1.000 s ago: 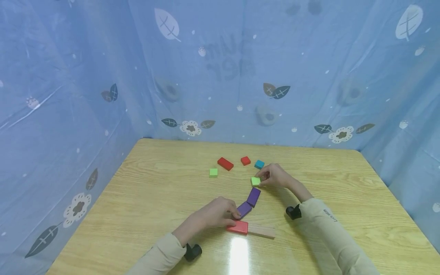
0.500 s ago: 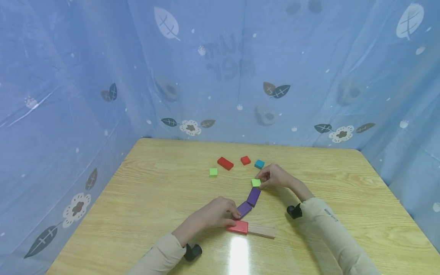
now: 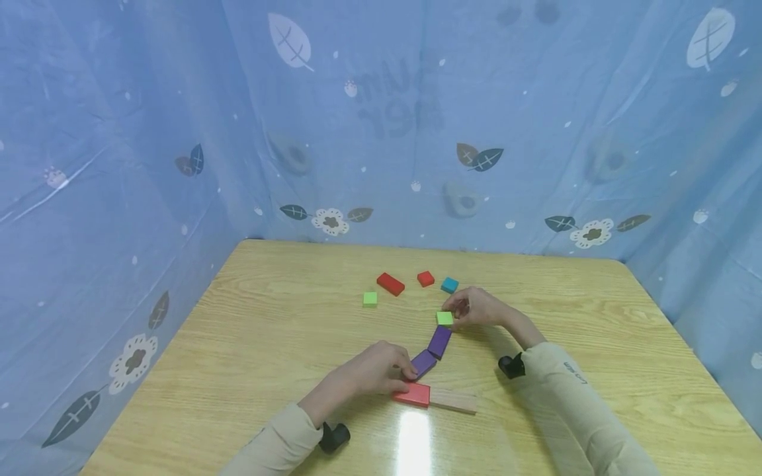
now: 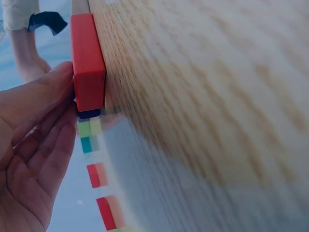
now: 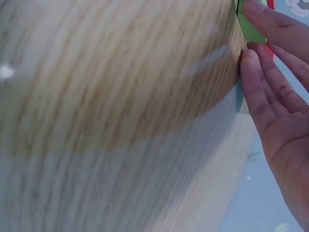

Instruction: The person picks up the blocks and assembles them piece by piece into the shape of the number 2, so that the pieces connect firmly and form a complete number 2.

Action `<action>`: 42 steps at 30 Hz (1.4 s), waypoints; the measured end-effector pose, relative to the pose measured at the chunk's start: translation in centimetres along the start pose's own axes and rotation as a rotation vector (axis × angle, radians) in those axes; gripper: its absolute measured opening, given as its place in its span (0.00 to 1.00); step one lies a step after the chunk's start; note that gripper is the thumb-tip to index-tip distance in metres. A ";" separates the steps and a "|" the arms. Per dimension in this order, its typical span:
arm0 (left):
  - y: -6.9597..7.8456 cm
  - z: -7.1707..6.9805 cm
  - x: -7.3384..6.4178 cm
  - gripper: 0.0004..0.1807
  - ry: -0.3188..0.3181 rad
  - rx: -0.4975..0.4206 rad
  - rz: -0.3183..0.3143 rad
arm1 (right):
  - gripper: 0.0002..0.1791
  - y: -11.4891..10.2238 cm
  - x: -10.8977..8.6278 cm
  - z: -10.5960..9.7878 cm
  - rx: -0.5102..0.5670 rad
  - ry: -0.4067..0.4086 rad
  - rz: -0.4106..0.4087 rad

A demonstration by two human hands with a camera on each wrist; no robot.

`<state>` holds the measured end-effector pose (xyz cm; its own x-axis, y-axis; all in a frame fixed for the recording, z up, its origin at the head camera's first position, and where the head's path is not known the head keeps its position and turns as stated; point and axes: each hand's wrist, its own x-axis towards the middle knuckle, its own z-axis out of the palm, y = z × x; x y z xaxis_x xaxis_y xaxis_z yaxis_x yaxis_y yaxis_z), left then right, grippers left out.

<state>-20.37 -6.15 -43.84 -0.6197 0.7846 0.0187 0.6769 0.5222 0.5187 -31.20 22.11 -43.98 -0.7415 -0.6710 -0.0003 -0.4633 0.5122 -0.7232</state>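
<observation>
“Trouble could come from where?”

“From the right hand (image 3: 478, 308), pinching the lime green block (image 3: 444, 318) at the far end of the far purple block (image 3: 440, 342). Too firm a push could swing that purple block askew; whether the two touch is unclear.”

“And the left hand (image 3: 378, 367)?”

“Left of the far purple block and nearer the person: thumb resting on the red block (image 3: 417, 395), forefinger on the near purple block (image 3: 424, 363), fingers loosely spread, not clenched. A slip there might open the bend.”

“Arms?”

“Right forearm (image 3: 562, 377) slants in from the far purple block's near right, hand turned leftward. Left forearm (image 3: 286, 433) angles from its near left, knuckles up.”
</observation>
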 end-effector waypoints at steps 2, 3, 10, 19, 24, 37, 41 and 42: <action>0.0 0.0 0.0 0.11 -0.002 0.001 -0.006 | 0.20 0.1 -0.2 -0.3 0.024 -0.004 0.007; 0.0 0.0 0.0 0.11 -0.002 0.003 -0.007 | 0.21 0.1 -0.3 -0.5 0.039 0.001 0.017; 0.3 0.0 -0.1 0.12 -0.003 0.008 -0.007 | 0.22 0.1 -0.9 -1.9 0.264 0.252 0.073; 0.0 0.2 -0.1 0.11 0.009 0.028 0.006 | 0.30 1.8 0.4 -2.9 0.543 0.516 0.092; -0.1 0.3 0.0 0.11 0.009 0.020 0.009 | 0.31 2.9 0.9 -2.6 0.600 0.551 0.155; 0.1 0.2 0.1 0.11 -0.004 0.023 -0.006 | 0.30 3.6 1.4 -2.0 0.374 0.383 0.296; 0.0 0.1 0.1 0.11 -0.008 0.008 -0.019 | 0.26 3.2 2.2 -1.7 0.245 0.381 0.333; 0.0 0.2 0.1 0.11 -0.007 0.005 -0.016 | 0.25 3.2 2.3 -1.6 0.209 0.388 0.340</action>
<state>-20.37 -6.03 -43.98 -0.6279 0.7783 0.0040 0.6686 0.5368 0.5145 -35.17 23.08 -45.21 -0.9750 -0.2201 -0.0319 -0.0899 0.5213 -0.8486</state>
